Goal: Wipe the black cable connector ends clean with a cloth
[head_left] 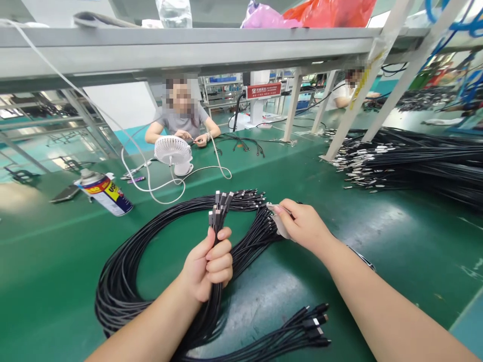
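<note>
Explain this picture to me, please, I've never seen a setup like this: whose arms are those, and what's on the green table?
There's no machine here, just a person's two bare hands, seen by one camera worn on their head, looking forward and down. The left hand grips a bundle of black cables, plugs upward. The right hand pinches a pale, cloth-like piece beside more cable ends. On the green table lie looped cables, a spray can, a white fan and, to the right, a cable pile. Another person sits opposite.
</note>
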Demonstrator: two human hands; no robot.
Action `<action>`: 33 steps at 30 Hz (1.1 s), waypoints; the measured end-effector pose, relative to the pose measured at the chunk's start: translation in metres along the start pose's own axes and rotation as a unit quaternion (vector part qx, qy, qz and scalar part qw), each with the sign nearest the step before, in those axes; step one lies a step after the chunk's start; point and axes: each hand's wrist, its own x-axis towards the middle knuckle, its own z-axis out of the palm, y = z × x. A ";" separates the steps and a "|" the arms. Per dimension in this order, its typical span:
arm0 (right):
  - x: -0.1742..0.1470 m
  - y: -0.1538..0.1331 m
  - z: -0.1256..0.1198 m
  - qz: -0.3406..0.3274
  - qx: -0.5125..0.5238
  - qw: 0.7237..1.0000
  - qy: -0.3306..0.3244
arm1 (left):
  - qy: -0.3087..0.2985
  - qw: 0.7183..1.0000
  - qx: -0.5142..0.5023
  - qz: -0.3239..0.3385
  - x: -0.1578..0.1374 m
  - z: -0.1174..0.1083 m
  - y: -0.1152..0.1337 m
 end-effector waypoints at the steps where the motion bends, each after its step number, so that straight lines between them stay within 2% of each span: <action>1: 0.000 0.001 0.000 0.000 -0.001 1.000 0.000 | 0.004 1.000 -0.005 0.008 0.000 0.000 0.000; 6: 0.000 0.002 0.000 -0.004 -0.013 1.000 -0.003 | 0.018 1.000 -0.006 0.011 0.002 -0.001 -0.002; 13: -0.001 0.002 0.002 -0.012 0.010 1.000 -0.008 | 0.019 0.999 -0.010 -0.024 0.001 0.002 -0.002; 16: -0.007 -0.008 0.007 -0.017 0.059 0.998 0.026 | 0.014 0.999 -0.007 -0.047 0.001 0.003 -0.002; 19: -0.017 -0.030 0.011 -0.036 0.116 0.988 0.098 | 0.012 0.998 -0.003 -0.068 0.002 0.002 -0.004; 23: -0.030 -0.059 0.010 -0.111 0.125 0.973 0.160 | 0.013 0.996 0.003 -0.093 0.003 0.002 -0.008; 26: -0.035 -0.067 0.010 -0.176 0.122 0.960 0.182 | 0.012 0.993 0.011 -0.116 0.003 0.003 -0.011; 29: -0.037 -0.065 0.015 -0.224 0.114 0.954 0.164 | 0.009 0.990 0.018 -0.139 0.003 0.002 -0.014; 33: -0.035 -0.065 0.020 -0.244 0.121 0.956 0.112 | 0.005 0.985 0.040 -0.167 0.003 -0.001 -0.018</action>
